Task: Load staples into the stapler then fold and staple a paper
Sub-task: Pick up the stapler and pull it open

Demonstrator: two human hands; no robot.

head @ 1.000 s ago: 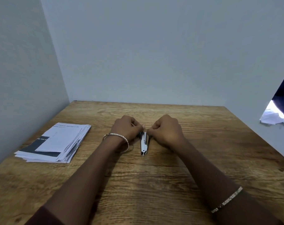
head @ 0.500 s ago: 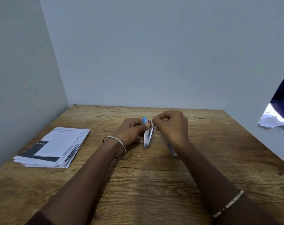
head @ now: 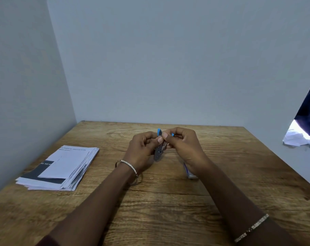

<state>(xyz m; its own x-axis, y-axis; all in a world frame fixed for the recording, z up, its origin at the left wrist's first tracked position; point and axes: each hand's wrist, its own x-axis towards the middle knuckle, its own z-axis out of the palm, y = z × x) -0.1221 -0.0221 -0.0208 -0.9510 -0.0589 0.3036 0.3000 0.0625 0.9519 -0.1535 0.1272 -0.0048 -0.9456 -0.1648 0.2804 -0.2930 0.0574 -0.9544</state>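
The loading step is in hand, by the look of it: one stapler (head: 159, 150), small, metal-bodied with blue ends, is being held up off the wooden surface (head: 168, 210), roughly over its middle, between the two hands. The left hand (head: 143, 150) is cupping the stapler's body from the left with its fingers (head: 160, 139) curled snugly around it, while the right hand (head: 183, 144) is pinching narrowly at the stapler's upper blue end, thumb and forefinger pressed close together; whether that hand is drawing the tray out or already carrying a strip of staples cannot be told. One small box (head: 189, 172), likely the staples, is lying on the surface just to the right of and nearer than the stapler, partly hidden by the right wrist. One stack of paper (head: 62, 167) is sitting well to the left of the stapler, untouched, so folding and stapling are not yet begun. The next move is likely calling for a steady left-hand hold while the right is working the magazine open and fetching staples from the box
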